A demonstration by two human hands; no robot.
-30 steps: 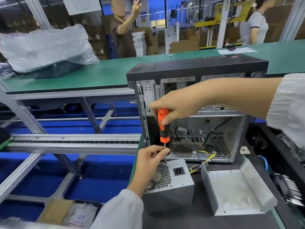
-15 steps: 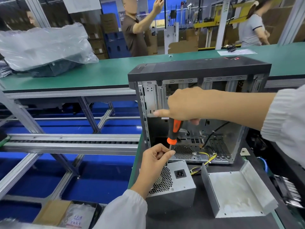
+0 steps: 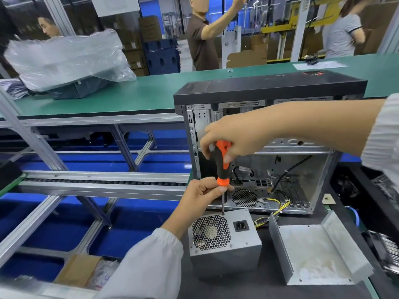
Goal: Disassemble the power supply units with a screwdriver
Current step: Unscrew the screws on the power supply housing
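A grey power supply unit (image 3: 224,244) with a honeycomb fan grille and a power socket stands on the dark mat. My right hand (image 3: 237,137) grips the top of an orange-and-black screwdriver (image 3: 221,162), which stands upright with its tip on the unit's upper rear edge. My left hand (image 3: 200,194) pinches the screwdriver at the bottom of the handle, where the shaft starts. Behind the unit stands an open computer case (image 3: 269,91) with yellow and black cables trailing out.
A bent grey metal cover (image 3: 317,253) lies right of the unit. A green conveyor table (image 3: 129,93) carries a plastic-wrapped case (image 3: 64,61) at the back left. Left of the mat is a gap over metal rails and blue flooring. Three people work beyond the conveyor.
My right hand lifted the screwdriver away half a second ago and has now set it upright again, tip on the unit's edge. My left hand stays beside the shaft.
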